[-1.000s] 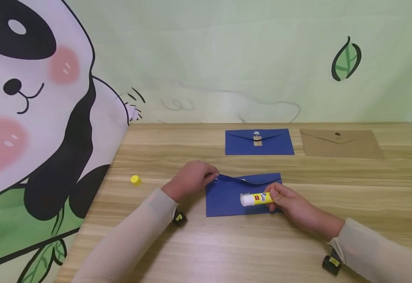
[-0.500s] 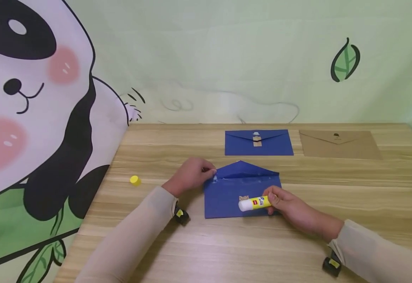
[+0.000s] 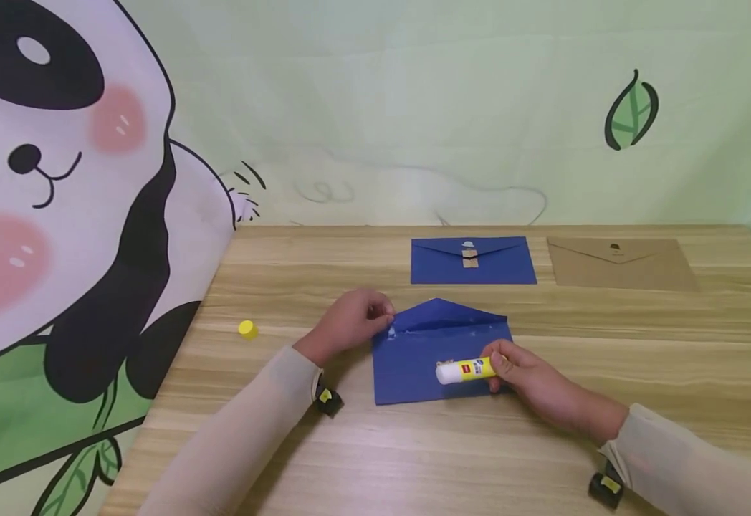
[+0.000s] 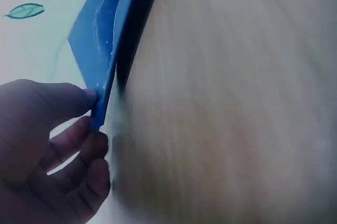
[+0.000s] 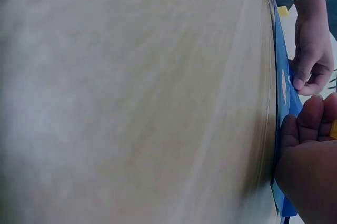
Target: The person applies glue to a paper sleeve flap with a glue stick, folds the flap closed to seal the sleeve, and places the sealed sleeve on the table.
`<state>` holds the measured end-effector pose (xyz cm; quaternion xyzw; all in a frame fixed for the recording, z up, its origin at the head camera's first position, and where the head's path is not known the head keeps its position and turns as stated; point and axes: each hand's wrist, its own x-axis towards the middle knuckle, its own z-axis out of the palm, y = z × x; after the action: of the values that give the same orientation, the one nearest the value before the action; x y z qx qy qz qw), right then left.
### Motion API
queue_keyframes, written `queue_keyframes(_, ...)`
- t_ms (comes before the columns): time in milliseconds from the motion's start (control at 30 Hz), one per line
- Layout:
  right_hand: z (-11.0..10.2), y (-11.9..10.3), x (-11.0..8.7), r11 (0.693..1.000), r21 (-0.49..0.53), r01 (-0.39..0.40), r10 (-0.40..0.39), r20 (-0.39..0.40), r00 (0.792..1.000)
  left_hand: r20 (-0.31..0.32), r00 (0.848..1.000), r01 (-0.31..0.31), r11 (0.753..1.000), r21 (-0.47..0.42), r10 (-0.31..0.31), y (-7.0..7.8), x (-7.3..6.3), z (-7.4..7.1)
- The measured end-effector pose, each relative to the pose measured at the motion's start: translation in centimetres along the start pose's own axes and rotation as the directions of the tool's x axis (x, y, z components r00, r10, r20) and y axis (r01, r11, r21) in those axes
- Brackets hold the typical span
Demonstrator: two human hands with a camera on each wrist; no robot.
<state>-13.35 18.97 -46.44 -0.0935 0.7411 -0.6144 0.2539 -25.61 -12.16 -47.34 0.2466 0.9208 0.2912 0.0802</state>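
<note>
A blue envelope [image 3: 408, 369] lies on the table before me, its pointed flap [image 3: 436, 312] raised away from the body. My left hand [image 3: 350, 322] pinches the flap's left corner between thumb and fingers, plainly so in the left wrist view, where the flap [image 4: 95, 37] tilts up. Whitish glue smears show along the fold and near that corner. In my right hand [image 3: 537, 376] is an uncapped yellow-and-white glue stick [image 3: 469, 370], held over the envelope's lower right part with its white end pointing left. It partly hides a small brown patch on the envelope.
A yellow cap [image 3: 247, 329] sits on the wooden table [image 3: 298, 272] to the left. Farther back lie a second blue envelope [image 3: 440, 269] with its flap down and a brown envelope [image 3: 646, 272]. A panda-printed backdrop [image 3: 375, 107] rises behind the table.
The flap was folded down over the envelope a second ago and now stands raised, showing the glue smears. The envelope has shifted slightly toward me. The right hand has barely moved.
</note>
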Motion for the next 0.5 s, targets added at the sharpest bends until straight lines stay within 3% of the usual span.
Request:
queue_keyframes(100, 0.1, 0.0, 0.0, 1.000, -0.004, 0.003, -0.003, -0.008, 1.000, 0.025, 0.998, -0.052, 0.990, 0.130, 0.049, 0.2, -0.6, -0.1)
queue_keyframes(233, 0.3, 0.1, 0.0, 1.000, -0.008, 0.016, -0.016, -0.017, 1.000, 0.123, 0.990, -0.110, 0.948, 0.300, 0.076, 0.9, -1.7, -0.4)
queue_keyframes(367, 0.2, 0.0, -0.1, 1.000, -0.014, 0.007, -0.008, -0.026, 1.000, 0.237, 0.970, -0.149, 0.917, 0.370, 0.062, 1.5, -2.8, -0.6)
queue_keyframes(500, 0.3, 0.1, -0.1, 1.000, -0.003, -0.010, 0.010, -0.030, 0.999, 0.274, 0.959, -0.181, 0.900, 0.396, 0.073, 1.6, -3.5, -0.5)
